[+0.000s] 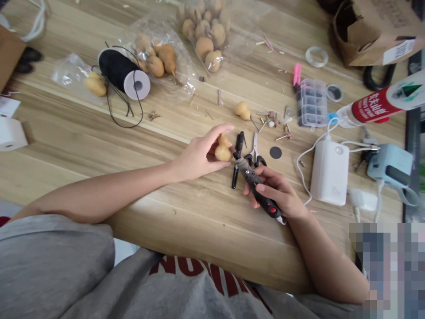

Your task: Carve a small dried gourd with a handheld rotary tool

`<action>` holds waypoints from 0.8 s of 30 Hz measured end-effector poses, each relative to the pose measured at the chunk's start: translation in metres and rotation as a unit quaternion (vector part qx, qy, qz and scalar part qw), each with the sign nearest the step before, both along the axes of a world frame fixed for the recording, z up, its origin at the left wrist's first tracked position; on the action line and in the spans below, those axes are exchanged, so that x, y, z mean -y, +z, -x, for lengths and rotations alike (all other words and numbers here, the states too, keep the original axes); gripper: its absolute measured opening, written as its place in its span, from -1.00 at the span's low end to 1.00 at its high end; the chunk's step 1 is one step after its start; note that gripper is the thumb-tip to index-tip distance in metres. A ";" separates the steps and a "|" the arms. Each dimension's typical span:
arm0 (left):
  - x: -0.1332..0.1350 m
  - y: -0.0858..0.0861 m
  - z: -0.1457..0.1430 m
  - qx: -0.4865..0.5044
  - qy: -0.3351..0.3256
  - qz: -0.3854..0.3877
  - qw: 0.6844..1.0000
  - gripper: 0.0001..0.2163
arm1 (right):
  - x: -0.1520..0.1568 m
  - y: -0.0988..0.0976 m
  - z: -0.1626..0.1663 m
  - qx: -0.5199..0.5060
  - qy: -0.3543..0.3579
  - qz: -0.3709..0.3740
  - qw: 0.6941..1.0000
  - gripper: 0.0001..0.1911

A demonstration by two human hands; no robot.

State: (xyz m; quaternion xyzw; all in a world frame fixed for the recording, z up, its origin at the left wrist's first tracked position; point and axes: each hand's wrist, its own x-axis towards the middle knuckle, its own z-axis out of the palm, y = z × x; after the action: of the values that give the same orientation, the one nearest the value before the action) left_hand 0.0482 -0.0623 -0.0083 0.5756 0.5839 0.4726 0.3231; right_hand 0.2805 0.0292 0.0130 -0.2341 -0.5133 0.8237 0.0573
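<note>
My left hand (202, 153) grips a small tan gourd (223, 150) between thumb and fingers, just over the wooden table. In my right hand (275, 190) is a black and grey rotary tool (257, 184) with a red button. Its tip meets or nearly meets the gourd's right side; contact is hard to tell. A black pen (235, 176) lies beneath the tool's tip. Close behind the tool are black-handled scissors (255, 150) and a dark round disc (275, 153). A second small gourd (242, 110) rests farther back, beside several loose grinding bits (270, 122).
Bags of gourds (202, 33) and a black cord spool (116, 71) lie at the back. On the right are a clear compartment box (312, 104), a water bottle (375, 104), a white power bank (330, 173) with cables, a light-blue charger (392, 164) and a brown paper bag (375, 31).
</note>
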 end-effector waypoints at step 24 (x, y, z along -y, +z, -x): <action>0.000 0.004 -0.001 0.008 -0.015 0.009 1.000 -0.38 | 0.000 0.002 0.001 0.004 0.000 -0.005 1.000 -0.83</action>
State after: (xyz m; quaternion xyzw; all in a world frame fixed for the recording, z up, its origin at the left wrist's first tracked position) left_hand 0.0488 -0.0623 -0.0040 0.5778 0.5766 0.4668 0.3403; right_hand 0.2793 0.0288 0.0152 -0.2372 -0.5176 0.8201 0.0562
